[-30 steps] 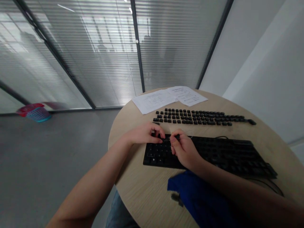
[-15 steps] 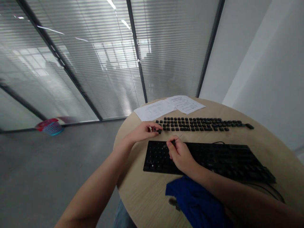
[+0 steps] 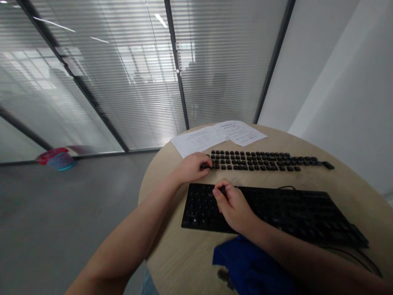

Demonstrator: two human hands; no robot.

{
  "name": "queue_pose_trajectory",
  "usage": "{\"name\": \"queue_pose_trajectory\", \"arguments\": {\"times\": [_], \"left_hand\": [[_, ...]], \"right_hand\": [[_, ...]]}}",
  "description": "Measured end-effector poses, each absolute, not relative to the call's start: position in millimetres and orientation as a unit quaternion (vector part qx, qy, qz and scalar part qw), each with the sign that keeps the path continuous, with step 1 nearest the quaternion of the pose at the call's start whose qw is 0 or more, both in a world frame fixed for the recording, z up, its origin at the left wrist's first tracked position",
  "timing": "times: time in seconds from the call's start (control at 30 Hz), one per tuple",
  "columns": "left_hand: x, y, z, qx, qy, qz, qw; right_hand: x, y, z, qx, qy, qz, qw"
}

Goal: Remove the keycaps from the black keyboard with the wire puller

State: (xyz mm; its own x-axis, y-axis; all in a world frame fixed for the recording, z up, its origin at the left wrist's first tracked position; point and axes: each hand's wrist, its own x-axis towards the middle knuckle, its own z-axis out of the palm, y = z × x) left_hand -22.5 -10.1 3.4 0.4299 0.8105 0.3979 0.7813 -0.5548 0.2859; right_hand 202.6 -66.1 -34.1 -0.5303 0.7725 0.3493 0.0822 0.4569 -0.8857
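- Half a second ago our left hand (image 3: 193, 167) hung just short of the loose black plastic keycaps laid out in rows (image 3: 264, 160), with one small cap at its fingertips. Now it has moved up, and its fingertips rest on the left end of those rows.
- That hand is curled palm down. We cannot tell whether it still pinches a cap, as the fingers hide it.
- Our right hand (image 3: 233, 203) has stayed over the upper left part of the flat black computer keyboard (image 3: 285, 211). It is closed, thumb against forefinger, gripping a thin wire tool (image 3: 232, 181) whose loop pokes out just above the knuckles.
- A second ago both hands met at the keyboard's far edge; now they are apart, with a strip of bare wood between them.
- The keyboard lies near the left curve of the round pale wooden table (image 3: 181, 258), and our left forearm crosses that rim.
- The crumpled blue cloth (image 3: 254, 266) sits at the near rim, just before the keyboard's front edge and under our right forearm.
- White printed paper sheets (image 3: 199, 139) lie at the far rim, just behind the keycap rows.
- Open wood remains between the rows and the keyboard, at the far right of the table, and left of the cloth.
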Motion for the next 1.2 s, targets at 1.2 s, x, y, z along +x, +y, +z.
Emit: {"name": "queue_pose_trajectory", "arguments": {"times": [1.2], "left_hand": [[-22.5, -2.8, -9.6, 0.854, 0.498, 0.15, -0.018]], "right_hand": [[208.0, -70.7, -23.9, -0.269, -0.792, 0.402, 0.372]]}}
